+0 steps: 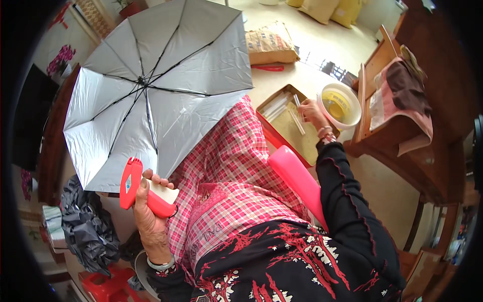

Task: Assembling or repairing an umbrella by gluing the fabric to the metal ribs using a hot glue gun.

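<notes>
Your left hand [149, 211], lower left of frame, grips red plastic tagging gun [138, 189] with pale card against it. Your right hand [312, 111], upper right, pinches thin white plastic strips [298, 117] inside shallow red cardboard box [288, 126]. Open silver umbrella [151, 85] rests on pink checked cloth [226, 186] (lap). Risk, judged: 1-handed reach may tip box or scatter strips; gun tip could snag cloth.

head view: worn on the person's head | faces steeply down | close above the checked cloth [231, 166] on the lap | wide fisheye, edges bending toward rim
</notes>
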`<action>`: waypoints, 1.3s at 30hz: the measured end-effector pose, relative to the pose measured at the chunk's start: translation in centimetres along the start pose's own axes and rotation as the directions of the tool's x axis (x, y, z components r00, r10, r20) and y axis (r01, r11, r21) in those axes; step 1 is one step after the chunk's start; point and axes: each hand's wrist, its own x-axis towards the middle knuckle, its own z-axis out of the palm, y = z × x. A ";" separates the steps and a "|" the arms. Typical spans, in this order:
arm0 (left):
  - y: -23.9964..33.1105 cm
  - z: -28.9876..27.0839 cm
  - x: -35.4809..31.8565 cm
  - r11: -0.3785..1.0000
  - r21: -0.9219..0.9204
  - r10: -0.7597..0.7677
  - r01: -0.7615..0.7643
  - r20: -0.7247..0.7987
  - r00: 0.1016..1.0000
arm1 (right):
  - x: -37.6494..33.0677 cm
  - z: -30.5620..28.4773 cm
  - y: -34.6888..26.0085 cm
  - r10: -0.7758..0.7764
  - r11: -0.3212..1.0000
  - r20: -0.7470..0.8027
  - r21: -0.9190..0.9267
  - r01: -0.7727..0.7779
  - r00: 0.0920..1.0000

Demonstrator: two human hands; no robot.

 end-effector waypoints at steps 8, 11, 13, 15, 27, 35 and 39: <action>0.2 1.9 -0.6 0.999 0.015 0.039 -0.039 0.020 0.999 | -11.3 4.7 -20.6 -0.467 0.719 0.433 0.694 0.046 0.771; 0.3 2.4 -0.1 1.000 -0.006 -0.001 0.001 0.062 0.998 | -16.0 8.6 -24.4 -0.503 0.761 0.632 0.647 -0.045 0.589; -0.1 1.6 0.3 0.999 0.026 0.034 -0.035 0.030 0.999 | -18.6 11.3 -25.9 -0.475 0.799 0.702 0.597 -0.074 0.530; -0.1 0.8 0.6 0.997 0.055 0.062 -0.062 0.001 0.998 | -20.7 13.6 -26.5 -0.412 0.860 0.774 0.505 -0.076 0.481; -0.3 -2.8 1.1 0.987 0.034 0.155 -0.155 0.002 0.988 | -24.9 20.1 -25.2 -0.448 0.893 0.846 0.404 0.198 0.291; 1.3 -3.1 1.5 0.983 0.056 0.175 -0.174 -0.014 0.984 | -24.5 20.8 -23.7 -0.197 0.901 0.968 0.241 -0.362 0.154; 1.4 -2.9 1.6 0.977 0.083 0.200 -0.199 -0.005 0.980 | -24.9 21.1 -23.2 -0.211 0.893 0.977 0.195 -0.407 0.004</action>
